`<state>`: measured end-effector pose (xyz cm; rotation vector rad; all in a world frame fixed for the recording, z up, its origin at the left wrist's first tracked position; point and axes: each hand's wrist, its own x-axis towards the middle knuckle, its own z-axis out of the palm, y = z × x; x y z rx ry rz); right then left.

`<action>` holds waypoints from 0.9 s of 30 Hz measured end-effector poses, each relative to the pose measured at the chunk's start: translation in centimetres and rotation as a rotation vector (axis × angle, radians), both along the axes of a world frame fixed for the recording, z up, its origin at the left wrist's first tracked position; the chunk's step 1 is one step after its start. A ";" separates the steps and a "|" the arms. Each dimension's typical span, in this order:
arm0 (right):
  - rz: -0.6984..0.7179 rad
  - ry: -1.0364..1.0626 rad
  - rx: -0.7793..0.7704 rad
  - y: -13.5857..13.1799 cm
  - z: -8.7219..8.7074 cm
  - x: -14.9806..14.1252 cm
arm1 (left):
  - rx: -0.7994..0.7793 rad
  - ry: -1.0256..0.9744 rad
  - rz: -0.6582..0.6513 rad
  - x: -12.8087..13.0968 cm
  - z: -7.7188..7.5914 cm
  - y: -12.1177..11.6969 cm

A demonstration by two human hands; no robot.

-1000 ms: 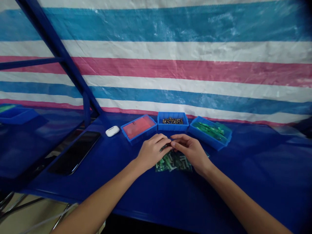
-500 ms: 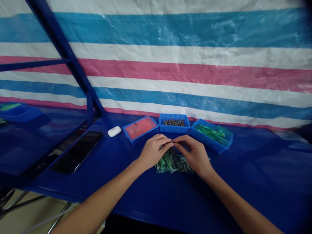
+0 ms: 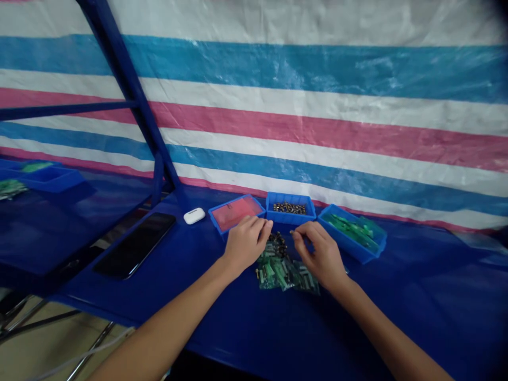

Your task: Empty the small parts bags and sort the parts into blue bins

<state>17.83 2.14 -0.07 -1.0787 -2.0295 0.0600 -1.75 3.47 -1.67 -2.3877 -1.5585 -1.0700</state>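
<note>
- Right hand [image 3: 321, 256]: thumb and forefinger pinching a small brass-coloured piece [image 3: 292, 232] above the tabletop [image 3: 257, 323].
- Left hand [image 3: 244, 246]: fingers curled, grip cannot be told; overlaps the near corner of the red-filled bin [image 3: 215, 221].
- Loose metal parts [image 3: 282, 242] and clear bags [image 3: 282, 272], between hands.
- Metal-parts bin [image 3: 291, 217], green-filled bin [image 3: 352, 247]: beyond hands.
- White case [image 3: 194, 216], black phone [image 3: 135, 246]: left.
- Striped sheet [image 3: 317, 108]: behind bins.

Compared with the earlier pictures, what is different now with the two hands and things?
The left hand has drawn left, away from the right hand, which now alone pinches a small metal piece. More of the metal pile shows between them. The blue trays, phone and white case stayed put.
</note>
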 end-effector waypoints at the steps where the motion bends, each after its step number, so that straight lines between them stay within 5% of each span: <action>1: -0.047 -0.028 0.028 0.8 0.6 -0.1 | 0.006 0.026 0.018 -0.1 0.0 0.1; 7: -0.372 -0.236 -0.009 4.0 1.7 -0.8 | -0.088 0.113 0.095 -0.2 -0.2 0.3; 14: -0.025 -0.410 -0.217 1.6 -2.1 -0.9 | -0.177 0.135 0.105 -0.1 0.1 0.1; 27: -0.076 -0.435 -0.222 1.6 -2.9 0.2 | -0.158 0.140 0.119 -0.1 0.0 0.2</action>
